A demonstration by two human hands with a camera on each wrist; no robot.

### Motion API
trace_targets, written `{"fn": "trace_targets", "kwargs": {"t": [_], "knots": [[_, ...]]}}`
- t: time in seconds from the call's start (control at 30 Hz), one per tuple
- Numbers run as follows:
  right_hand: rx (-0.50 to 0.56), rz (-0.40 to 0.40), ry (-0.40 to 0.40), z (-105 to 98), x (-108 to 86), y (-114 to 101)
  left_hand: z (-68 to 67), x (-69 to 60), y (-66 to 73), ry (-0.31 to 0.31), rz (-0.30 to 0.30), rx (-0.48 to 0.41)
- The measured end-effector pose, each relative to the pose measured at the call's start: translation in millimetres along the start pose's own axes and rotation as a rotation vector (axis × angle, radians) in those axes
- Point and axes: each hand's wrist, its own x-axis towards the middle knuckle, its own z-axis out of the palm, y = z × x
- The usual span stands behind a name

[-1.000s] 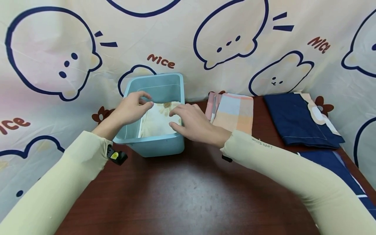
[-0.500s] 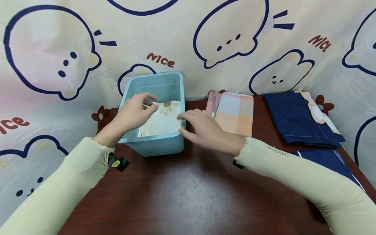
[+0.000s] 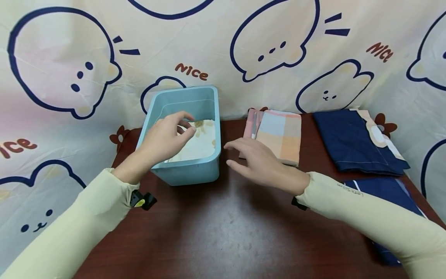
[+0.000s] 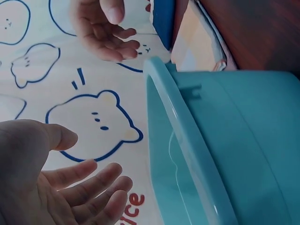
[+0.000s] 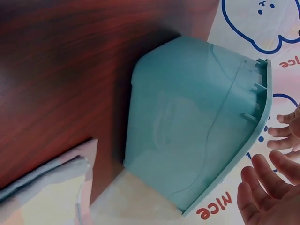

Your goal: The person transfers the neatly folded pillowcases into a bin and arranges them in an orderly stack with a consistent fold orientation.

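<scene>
A teal plastic bin stands at the back of the table with a folded cream cloth printed with brown flowers inside. My left hand hovers over the bin's left side, fingers loosely bent, holding nothing. In the left wrist view its relaxed fingers show beside the bin's rim. My right hand hangs in the air right of the bin, fingers relaxed and holding nothing. Behind it lies a folded checked cloth in pink, orange and pale blue. The left hand covers part of the cream cloth.
Farther right lies a folded navy cloth with a pale printed edge. A second navy cloth with white stripes lies in front of it, partly under my right sleeve. A cartoon-printed curtain rises behind the dark red-brown table.
My right hand has moved away from the cream cloth, over the bin's rim and right toward the checked cloth. The left hand has shifted slightly right above the bin.
</scene>
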Motion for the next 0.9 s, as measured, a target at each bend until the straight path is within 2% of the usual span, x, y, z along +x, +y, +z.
{"fn": "trace_targets", "kwargs": {"t": [0.37,0.9], "knots": [[0.008,0.053,-0.022,-7.7,-25.3,11.1,9.1,-9.4,20.2,-0.022,0.081,-0.033],[0.009,0.119,-0.039,-21.5,-52.3,26.4,35.1,-20.5,43.0,-0.068,0.145,-0.09]]}}
